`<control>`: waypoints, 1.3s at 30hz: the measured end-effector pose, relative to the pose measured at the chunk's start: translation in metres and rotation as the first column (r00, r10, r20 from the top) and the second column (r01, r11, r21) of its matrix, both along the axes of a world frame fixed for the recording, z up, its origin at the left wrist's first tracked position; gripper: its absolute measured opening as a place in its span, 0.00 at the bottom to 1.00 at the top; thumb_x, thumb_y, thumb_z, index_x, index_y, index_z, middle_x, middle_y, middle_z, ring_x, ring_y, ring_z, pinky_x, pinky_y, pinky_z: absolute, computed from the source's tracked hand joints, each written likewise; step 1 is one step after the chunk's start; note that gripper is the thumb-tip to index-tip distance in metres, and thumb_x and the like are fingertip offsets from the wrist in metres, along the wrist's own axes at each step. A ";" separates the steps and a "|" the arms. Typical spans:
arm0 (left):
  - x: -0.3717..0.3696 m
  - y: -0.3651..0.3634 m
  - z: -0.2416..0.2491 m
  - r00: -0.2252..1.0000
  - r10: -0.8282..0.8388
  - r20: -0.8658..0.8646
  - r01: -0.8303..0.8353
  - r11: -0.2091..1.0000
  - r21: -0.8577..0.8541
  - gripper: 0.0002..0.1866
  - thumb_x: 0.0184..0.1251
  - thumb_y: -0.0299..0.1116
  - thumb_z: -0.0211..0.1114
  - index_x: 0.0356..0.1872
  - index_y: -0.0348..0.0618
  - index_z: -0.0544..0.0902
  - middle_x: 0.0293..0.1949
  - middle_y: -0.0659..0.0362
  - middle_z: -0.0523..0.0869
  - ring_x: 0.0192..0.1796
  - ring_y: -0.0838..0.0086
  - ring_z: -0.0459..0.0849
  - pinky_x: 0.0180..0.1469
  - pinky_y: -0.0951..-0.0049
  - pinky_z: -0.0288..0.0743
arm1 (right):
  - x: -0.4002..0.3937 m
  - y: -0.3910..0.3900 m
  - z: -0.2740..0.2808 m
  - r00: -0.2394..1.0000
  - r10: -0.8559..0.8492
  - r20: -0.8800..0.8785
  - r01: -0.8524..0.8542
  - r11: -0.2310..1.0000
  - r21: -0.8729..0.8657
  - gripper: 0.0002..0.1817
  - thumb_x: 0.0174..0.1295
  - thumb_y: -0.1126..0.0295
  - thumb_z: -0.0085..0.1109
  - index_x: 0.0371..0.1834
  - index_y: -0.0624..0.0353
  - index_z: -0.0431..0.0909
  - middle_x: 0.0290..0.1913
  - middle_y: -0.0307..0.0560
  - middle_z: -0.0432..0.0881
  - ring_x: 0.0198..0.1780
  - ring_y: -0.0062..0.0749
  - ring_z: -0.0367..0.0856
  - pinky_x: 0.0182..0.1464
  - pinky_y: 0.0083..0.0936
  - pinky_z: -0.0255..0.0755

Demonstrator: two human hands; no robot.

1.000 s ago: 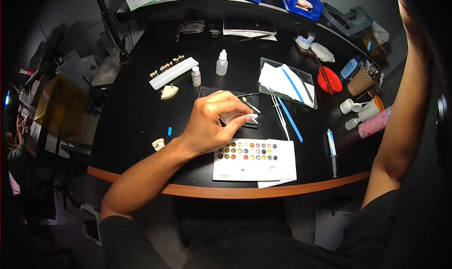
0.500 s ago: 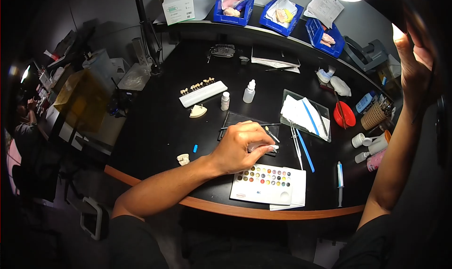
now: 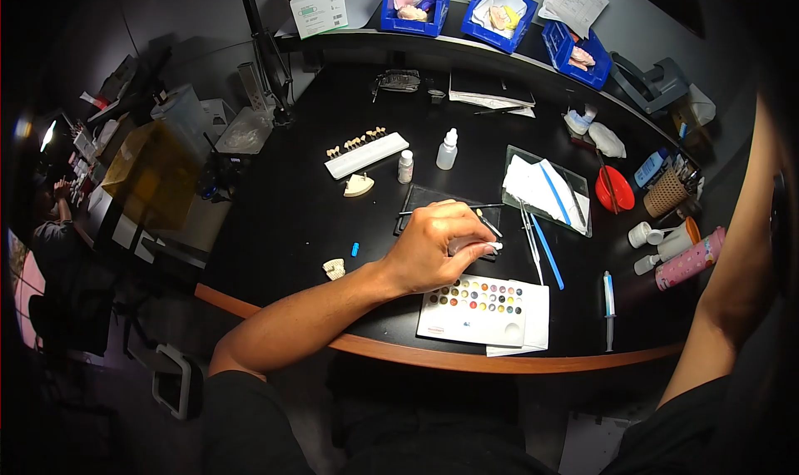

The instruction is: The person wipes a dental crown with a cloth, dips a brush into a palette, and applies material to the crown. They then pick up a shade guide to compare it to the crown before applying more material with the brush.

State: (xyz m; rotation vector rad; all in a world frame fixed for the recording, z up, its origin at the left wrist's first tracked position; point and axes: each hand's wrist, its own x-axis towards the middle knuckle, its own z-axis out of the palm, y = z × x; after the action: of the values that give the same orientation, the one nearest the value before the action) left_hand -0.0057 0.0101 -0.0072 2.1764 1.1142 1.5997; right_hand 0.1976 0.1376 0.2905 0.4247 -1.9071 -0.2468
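Note:
My left hand is closed round a small translucent dropper bottle, tipped on its side with the white tip pointing right. It hovers over the dark slab, where slim tools lie partly hidden by my fingers. Just below the hand is a white palette with rows of coloured wells, resting on white paper. Tweezers and a blue stick lie to the right. Only my right forearm shows, raised at the right edge; its hand is beyond the view.
Two bottles, one small and one larger, stand beyond my left hand, near a shade-tab holder. A red bowl, pink cylinder and syringe are on the right. Blue bins line the shelf.
My right hand has gone out of view at the upper right. The view has shifted slightly; my left hand keeps hold of the dropper bottle in nearly the same place.

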 end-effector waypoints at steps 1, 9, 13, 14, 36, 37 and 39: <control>0.000 0.000 0.000 1.000 -0.001 0.002 0.001 1.000 0.003 0.05 0.62 0.26 0.78 0.39 0.41 0.93 0.34 0.58 0.91 0.38 0.70 0.89 0.39 0.70 0.81 | -0.002 0.000 0.000 1.000 -0.001 0.000 0.001 1.000 -0.004 0.24 0.70 0.64 0.62 0.63 0.68 0.71 0.68 0.66 0.77 0.57 0.54 0.87 0.60 0.46 0.86; 0.000 0.000 -0.001 1.000 -0.004 0.008 0.004 1.000 0.026 0.06 0.62 0.26 0.78 0.39 0.41 0.93 0.34 0.57 0.91 0.38 0.69 0.89 0.40 0.69 0.81 | -0.002 -0.003 0.002 1.000 -0.014 0.002 0.014 0.999 -0.042 0.24 0.72 0.63 0.59 0.63 0.69 0.71 0.68 0.66 0.77 0.57 0.53 0.86 0.60 0.45 0.84; -0.001 0.002 -0.001 1.000 -0.003 -0.002 0.003 0.999 0.036 0.06 0.62 0.26 0.78 0.39 0.41 0.93 0.34 0.57 0.91 0.38 0.69 0.90 0.40 0.69 0.81 | 0.012 -0.012 -0.002 0.999 -0.022 0.034 0.025 0.996 -0.085 0.24 0.72 0.62 0.58 0.63 0.69 0.71 0.67 0.66 0.77 0.57 0.52 0.86 0.61 0.45 0.84; -0.001 0.002 -0.002 1.000 -0.003 -0.002 0.003 0.999 0.042 0.06 0.62 0.26 0.78 0.39 0.41 0.93 0.34 0.57 0.91 0.38 0.68 0.90 0.40 0.69 0.81 | 0.016 -0.014 -0.003 0.999 -0.033 0.041 0.037 0.995 -0.095 0.24 0.72 0.62 0.58 0.63 0.69 0.71 0.67 0.66 0.77 0.57 0.52 0.86 0.61 0.45 0.84; -0.006 0.002 0.002 0.995 0.068 -0.074 -0.073 0.995 -0.068 0.06 0.60 0.22 0.78 0.38 0.39 0.93 0.36 0.56 0.92 0.38 0.69 0.90 0.44 0.70 0.79 | 0.065 -0.030 -0.025 0.989 -0.055 0.134 0.093 0.950 -0.298 0.23 0.76 0.59 0.52 0.63 0.70 0.70 0.67 0.66 0.77 0.57 0.49 0.84 0.63 0.44 0.80; -0.006 0.003 0.000 0.995 0.066 -0.075 -0.071 0.995 -0.068 0.06 0.60 0.23 0.79 0.37 0.39 0.93 0.36 0.56 0.92 0.38 0.69 0.90 0.45 0.70 0.78 | 0.063 -0.028 -0.028 0.989 -0.055 0.140 0.096 0.948 -0.303 0.23 0.76 0.59 0.52 0.63 0.70 0.70 0.67 0.66 0.77 0.57 0.49 0.84 0.63 0.44 0.80; -0.006 0.004 0.000 0.997 0.051 -0.066 -0.057 0.994 -0.091 0.05 0.61 0.23 0.78 0.37 0.39 0.92 0.35 0.56 0.93 0.38 0.68 0.89 0.47 0.68 0.77 | 0.065 -0.027 -0.028 0.988 -0.042 0.147 0.089 0.940 -0.329 0.24 0.77 0.59 0.51 0.63 0.70 0.70 0.67 0.66 0.77 0.57 0.48 0.84 0.63 0.44 0.80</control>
State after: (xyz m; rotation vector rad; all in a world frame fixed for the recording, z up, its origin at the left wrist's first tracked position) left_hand -0.0119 0.0140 -0.0076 2.1689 1.2496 1.4782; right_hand 0.2629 0.1103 0.2623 0.1514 -2.0533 0.0680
